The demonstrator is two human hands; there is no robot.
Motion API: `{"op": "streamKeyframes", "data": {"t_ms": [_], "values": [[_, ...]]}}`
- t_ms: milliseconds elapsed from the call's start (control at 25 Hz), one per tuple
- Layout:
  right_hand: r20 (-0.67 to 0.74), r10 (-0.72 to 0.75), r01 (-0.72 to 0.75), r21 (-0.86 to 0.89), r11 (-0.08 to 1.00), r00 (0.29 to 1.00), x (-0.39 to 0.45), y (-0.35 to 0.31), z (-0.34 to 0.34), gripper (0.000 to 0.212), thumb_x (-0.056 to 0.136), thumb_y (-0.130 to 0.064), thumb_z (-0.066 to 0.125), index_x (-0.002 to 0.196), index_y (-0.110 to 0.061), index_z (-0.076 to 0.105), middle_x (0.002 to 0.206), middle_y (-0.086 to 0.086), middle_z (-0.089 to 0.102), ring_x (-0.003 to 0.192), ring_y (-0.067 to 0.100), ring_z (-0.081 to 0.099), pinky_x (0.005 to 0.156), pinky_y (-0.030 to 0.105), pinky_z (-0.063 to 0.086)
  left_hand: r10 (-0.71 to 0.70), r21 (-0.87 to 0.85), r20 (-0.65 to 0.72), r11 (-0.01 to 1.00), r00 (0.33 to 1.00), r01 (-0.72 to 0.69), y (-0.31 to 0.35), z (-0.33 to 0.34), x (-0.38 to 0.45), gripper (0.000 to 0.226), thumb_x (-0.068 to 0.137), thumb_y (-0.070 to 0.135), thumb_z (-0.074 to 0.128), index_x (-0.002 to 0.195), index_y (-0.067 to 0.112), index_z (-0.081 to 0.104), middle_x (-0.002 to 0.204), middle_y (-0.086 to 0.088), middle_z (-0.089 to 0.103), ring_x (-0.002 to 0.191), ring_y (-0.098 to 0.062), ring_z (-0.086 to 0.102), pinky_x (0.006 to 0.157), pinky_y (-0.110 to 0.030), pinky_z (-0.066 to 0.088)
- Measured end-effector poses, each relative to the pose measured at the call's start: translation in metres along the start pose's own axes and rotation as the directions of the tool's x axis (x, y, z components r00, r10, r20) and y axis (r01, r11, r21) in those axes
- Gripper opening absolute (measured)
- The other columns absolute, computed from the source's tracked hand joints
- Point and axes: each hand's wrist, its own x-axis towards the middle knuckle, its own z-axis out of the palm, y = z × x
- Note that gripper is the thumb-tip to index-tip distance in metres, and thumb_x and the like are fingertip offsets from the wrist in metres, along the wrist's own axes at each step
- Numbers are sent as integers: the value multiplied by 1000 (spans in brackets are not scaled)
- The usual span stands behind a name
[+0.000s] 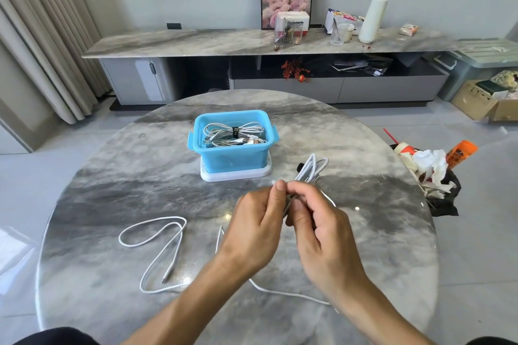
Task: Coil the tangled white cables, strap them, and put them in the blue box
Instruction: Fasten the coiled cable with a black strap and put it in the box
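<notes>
- Two hands meet above a round marble table [112,176]; the left hand [258,221] and right hand [316,221] both pinch one coiled white cable [311,169], fingers curled tightly around its middle.
- Beyond them sits the blue box [232,157], already holding a strapped bundle [234,134].
- Another loose white cable [157,244] trails across the table near the left forearm.
- Risk: if either pinch slackens before a strap goes on, the loops would likely spring apart.
- Risk: the forearms could snag the loose cable.
- Hidden: the fingers cover the coil's middle, so any strap there cannot be made out; a dark object just behind the coil is unclear.
</notes>
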Motion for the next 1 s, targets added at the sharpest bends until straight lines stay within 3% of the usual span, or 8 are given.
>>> {"op": "streamKeyframes", "data": {"t_ms": [120, 280, 320, 400, 480, 520, 680, 1000], "values": [[-29, 110, -104, 158, 982, 993, -1, -1, -8, 20, 94, -18, 64, 103, -27, 49, 81, -7, 72, 73, 14, 69, 67, 29, 53, 36, 42, -69, 999, 997, -33, 4, -7, 5, 52, 100, 49, 32, 57, 22, 41, 47, 8, 39, 47, -11, 34, 50, -32, 28], [-179, 110, -133, -122, 984, 978, 5, 6, -25, 23, 85, -43, 68, 78, -22, 62, 77, -4, 65, 78, 14, 62, 69, 27, 45, 243, 372, -203, 915, 949, -155, 11, -29, 11, 45, 102, 34, 34, 59, 27, 22, 44, 8, 25, 44, -11, 26, 49, -29, 17], [-123, 252, -258, -40, 965, 960, 9, 8, -30, 33, 82, -50, 67, 76, -18, 68, 76, 4, 65, 75, 14, 61, 66, 26, 43, 292, 427, -203, 885, 935, -184, 13, -33, 11, 43, 102, 33, 34, 61, 29, 21, 45, 10, 23, 45, -13, 26, 49, -28, 16], [317, 626, -702, 336, 628, 712, 17, 1, -32, 49, 81, -54, 64, 82, -6, 75, 82, 18, 71, 69, 20, 60, 61, 31, 43, 386, 500, -156, 825, 909, -264, 19, -38, 8, 39, 102, 32, 34, 64, 29, 24, 49, 11, 24, 47, -18, 27, 46, -31, 21], [670, 596, -896, 353, 269, 443, 20, -4, -33, 46, 86, -43, 55, 88, -2, 77, 90, 20, 73, 64, 23, 62, 56, 32, 46, 484, 561, -58, 739, 873, -373, 21, -33, 3, 37, 103, 32, 32, 66, 24, 34, 52, 8, 33, 44, -22, 36, 40, -32, 29], [699, 570, -901, 362, 239, 432, 21, -1, -33, 38, 87, -36, 54, 84, -5, 77, 86, 17, 72, 60, 22, 61, 53, 31, 47, 524, 581, -4, 694, 852, -424, 21, -29, 0, 40, 103, 32, 31, 66, 21, 39, 53, 5, 39, 44, -24, 42, 39, -32, 31], [555, 596, -809, 475, 345, 580, 33, 5, -44, 19, 78, -19, 63, 78, -11, 79, 74, 6, 71, 58, 15, 63, 55, 27, 46, 550, 587, 164, 613, 819, -529, 16, -18, -11, 44, 104, 32, 30, 69, 15, 49, 57, 1, 50, 45, -26, 46, 38, -32, 31], [411, 492, -638, 565, 523, 767, 44, 5, -52, 24, 83, -20, 63, 103, -11, 73, 68, 6, 64, 46, 13, 46, 43, 20, 40, 486, 341, 223, 773, 845, -535, 21, -16, -17, 48, 105, 35, 28, 71, 9, 52, 61, 9, 40, 48, -22, 40, 46, -32, 32]]}}
